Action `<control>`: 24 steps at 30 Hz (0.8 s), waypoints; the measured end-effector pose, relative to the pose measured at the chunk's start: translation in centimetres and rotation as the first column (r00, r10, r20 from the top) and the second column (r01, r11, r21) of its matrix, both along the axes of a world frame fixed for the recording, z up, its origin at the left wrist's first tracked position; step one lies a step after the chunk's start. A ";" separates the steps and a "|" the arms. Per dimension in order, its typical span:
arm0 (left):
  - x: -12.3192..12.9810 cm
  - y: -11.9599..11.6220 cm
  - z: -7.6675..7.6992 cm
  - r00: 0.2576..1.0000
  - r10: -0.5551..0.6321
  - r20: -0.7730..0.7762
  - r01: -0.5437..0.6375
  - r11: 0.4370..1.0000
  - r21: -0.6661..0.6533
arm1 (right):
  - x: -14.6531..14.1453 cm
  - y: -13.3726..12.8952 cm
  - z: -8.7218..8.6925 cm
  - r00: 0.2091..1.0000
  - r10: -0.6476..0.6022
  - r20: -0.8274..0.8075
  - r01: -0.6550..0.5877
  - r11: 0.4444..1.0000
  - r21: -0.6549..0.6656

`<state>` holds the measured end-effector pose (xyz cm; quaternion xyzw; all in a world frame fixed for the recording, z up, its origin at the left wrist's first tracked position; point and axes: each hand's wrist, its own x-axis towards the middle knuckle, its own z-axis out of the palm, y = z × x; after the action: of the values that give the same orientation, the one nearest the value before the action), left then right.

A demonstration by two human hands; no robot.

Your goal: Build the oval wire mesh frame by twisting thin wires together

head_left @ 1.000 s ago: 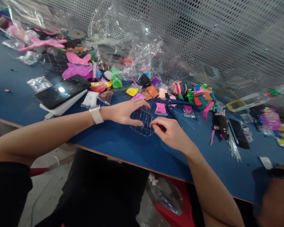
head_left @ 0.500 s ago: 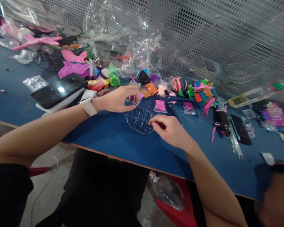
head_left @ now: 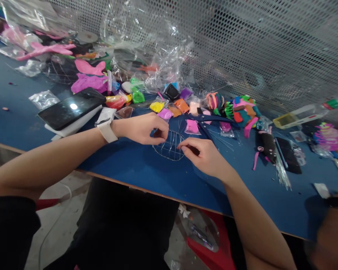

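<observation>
Soft, even light falls from overhead: a white spot of glare sits on the dark phone screen (head_left: 71, 109) near the table's (head_left: 146, 168) left edge, and the crumpled clear plastic (head_left: 146, 48) along its far edge glints. Shadows under the forearms are faint. Edges bow and smear, worst at the right corners.

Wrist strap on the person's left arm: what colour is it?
White, or off-white. The wrist strap shows plainly in the head view, just behind the left hand at the wire mesh frame.
</observation>
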<state>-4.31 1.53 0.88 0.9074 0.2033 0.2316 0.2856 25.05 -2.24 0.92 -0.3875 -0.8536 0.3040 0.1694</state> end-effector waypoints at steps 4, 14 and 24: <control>-0.5 0.6 0.0 0.998 0.042 -0.047 -0.043 0.999 -0.027 | 0.3 0.3 0.2 0.999 -0.010 0.046 0.011 1.000 -0.016; -2.3 1.3 2.0 0.971 -0.022 -0.239 -0.027 0.980 -0.198 | 1.4 1.5 0.1 0.978 0.118 0.170 -0.113 0.993 -0.039; -3.0 1.8 2.3 0.962 -0.153 -0.226 0.083 0.954 -0.289 | 1.9 1.5 1.3 0.981 0.136 0.139 -0.127 0.990 -0.068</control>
<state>-7.34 3.35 3.16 0.8908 0.2125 0.0691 0.3957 26.91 -0.74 2.18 -0.3559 -0.8780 0.3109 0.0760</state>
